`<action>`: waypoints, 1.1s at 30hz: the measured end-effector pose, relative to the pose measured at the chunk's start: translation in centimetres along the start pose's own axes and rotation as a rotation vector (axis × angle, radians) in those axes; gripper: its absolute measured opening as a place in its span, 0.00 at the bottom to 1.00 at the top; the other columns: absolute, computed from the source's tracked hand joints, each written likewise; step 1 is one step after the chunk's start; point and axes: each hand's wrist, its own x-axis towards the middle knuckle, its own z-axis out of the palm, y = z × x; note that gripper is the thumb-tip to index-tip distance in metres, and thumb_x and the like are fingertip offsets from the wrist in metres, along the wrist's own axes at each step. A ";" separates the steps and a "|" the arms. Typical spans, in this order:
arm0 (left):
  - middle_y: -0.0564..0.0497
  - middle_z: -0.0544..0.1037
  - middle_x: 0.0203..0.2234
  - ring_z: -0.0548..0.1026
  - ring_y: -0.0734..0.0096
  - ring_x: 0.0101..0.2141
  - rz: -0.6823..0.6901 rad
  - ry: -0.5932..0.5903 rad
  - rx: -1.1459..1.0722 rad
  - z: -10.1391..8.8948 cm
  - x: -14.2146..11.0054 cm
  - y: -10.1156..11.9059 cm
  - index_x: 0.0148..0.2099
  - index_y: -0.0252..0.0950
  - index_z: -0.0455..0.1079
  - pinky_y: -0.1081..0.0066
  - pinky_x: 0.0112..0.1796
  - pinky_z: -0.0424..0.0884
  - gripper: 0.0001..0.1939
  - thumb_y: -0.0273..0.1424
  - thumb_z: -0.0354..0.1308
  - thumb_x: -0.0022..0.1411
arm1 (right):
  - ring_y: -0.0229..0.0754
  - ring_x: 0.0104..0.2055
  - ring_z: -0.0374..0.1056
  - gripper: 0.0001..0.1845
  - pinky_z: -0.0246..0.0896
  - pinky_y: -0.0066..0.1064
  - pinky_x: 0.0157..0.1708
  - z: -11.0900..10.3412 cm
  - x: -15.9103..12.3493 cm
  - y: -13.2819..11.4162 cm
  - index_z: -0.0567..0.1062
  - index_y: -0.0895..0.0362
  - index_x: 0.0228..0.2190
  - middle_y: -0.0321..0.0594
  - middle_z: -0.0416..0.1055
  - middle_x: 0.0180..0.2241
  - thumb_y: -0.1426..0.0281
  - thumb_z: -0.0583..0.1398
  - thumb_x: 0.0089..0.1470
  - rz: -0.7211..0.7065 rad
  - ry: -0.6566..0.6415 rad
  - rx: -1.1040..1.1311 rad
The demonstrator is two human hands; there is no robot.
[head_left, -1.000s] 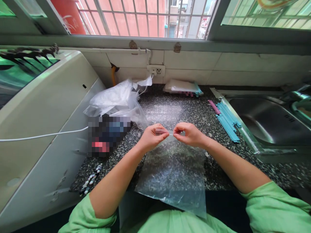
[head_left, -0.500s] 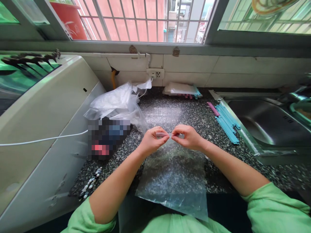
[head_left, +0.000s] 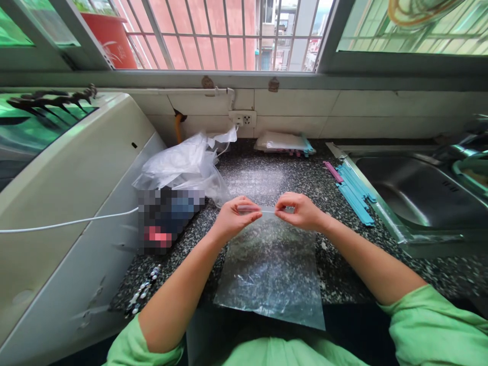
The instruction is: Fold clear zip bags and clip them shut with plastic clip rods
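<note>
A clear plastic bag (head_left: 272, 269) hangs from my two hands over the front of the speckled counter, its bottom corner past the edge. My left hand (head_left: 236, 218) pinches the bag's top edge between thumb and fingers. A short gap to the right, my right hand (head_left: 299, 211) pinches the same edge, which runs as a pale straight strip between the fingertips. Through the bag the dark counter shows, and I make out nothing inside it.
Crumpled plastic bags (head_left: 186, 160) lie at the left back, behind a blurred-out dark object (head_left: 171, 218) with a white cable (head_left: 68, 222). Blue strips (head_left: 354, 201) and a purple strip (head_left: 333, 172) lie beside the sink (head_left: 412, 190). A filled packet (head_left: 284, 142) rests by the wall.
My hands have moved apart along the bag's top edge, widening the gap between the fingertips. The bag's lower corner has risen a little.
</note>
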 end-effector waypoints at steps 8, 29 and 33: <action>0.52 0.70 0.22 0.69 0.76 0.25 0.068 0.000 0.045 0.4 -0.2 0.0 0.26 0.33 0.74 0.75 0.28 0.67 0.04 0.29 0.62 0.49 | 0.36 0.28 0.64 0.03 0.58 0.28 0.31 0.4 0.0 -0.2 0.71 0.58 0.24 0.37 0.70 0.24 0.72 0.59 0.47 -0.003 0.011 0.051; 0.52 0.71 0.22 0.69 0.76 0.24 0.018 0.038 0.047 0.2 -0.1 -0.3 0.25 0.32 0.72 0.76 0.27 0.67 0.08 0.32 0.63 0.49 | 0.37 0.28 0.63 0.06 0.57 0.29 0.31 -0.3 0.2 0.9 0.71 0.57 0.21 0.37 0.71 0.23 0.73 0.58 0.48 -0.021 -0.017 -0.053; 0.52 0.70 0.22 0.69 0.77 0.24 0.017 0.028 0.035 0.3 -0.1 -0.1 0.25 0.32 0.72 0.76 0.26 0.67 0.08 0.32 0.62 0.49 | 0.38 0.28 0.63 0.07 0.57 0.30 0.32 -0.2 0.2 0.7 0.72 0.57 0.21 0.38 0.72 0.23 0.73 0.58 0.48 -0.032 -0.013 -0.069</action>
